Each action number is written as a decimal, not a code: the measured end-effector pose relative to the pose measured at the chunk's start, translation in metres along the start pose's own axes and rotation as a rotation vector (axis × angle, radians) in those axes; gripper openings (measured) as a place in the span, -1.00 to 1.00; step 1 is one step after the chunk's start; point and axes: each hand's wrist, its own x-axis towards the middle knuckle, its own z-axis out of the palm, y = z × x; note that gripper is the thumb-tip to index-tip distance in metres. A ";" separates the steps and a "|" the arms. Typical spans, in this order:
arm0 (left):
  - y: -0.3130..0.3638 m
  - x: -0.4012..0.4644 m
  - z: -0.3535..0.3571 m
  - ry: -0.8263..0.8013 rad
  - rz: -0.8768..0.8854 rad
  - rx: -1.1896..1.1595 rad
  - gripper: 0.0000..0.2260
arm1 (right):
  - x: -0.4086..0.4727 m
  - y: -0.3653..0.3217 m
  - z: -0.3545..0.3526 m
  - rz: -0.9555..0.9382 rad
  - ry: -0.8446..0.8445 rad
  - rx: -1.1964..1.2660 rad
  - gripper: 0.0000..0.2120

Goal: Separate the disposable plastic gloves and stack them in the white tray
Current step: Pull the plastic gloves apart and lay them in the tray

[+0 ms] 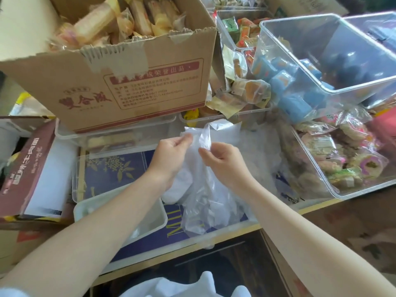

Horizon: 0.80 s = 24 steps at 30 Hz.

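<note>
A bunch of thin, clear disposable plastic gloves point(203, 202) hangs between my two hands above the table's near edge. My left hand point(171, 153) pinches the top edge of a glove with thumb and fingertips. My right hand point(220, 159) pinches the same crumpled plastic just to the right, fingers curled. More loose gloves point(252, 146) lie heaped behind my right hand. The white tray point(156, 219) sits at the lower left, partly hidden under my left forearm.
A torn cardboard box point(132, 82) full of wrapped snacks stands at the back left. Clear plastic bins point(321, 61) of packaged sweets crowd the right and back. A dark red carton point(27, 168) lies at the left. A clear bin point(111, 168) sits behind the tray.
</note>
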 end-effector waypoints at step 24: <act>-0.032 0.012 -0.024 0.088 -0.042 -0.031 -0.82 | 0.023 0.145 -0.053 0.550 0.283 -0.389 -0.65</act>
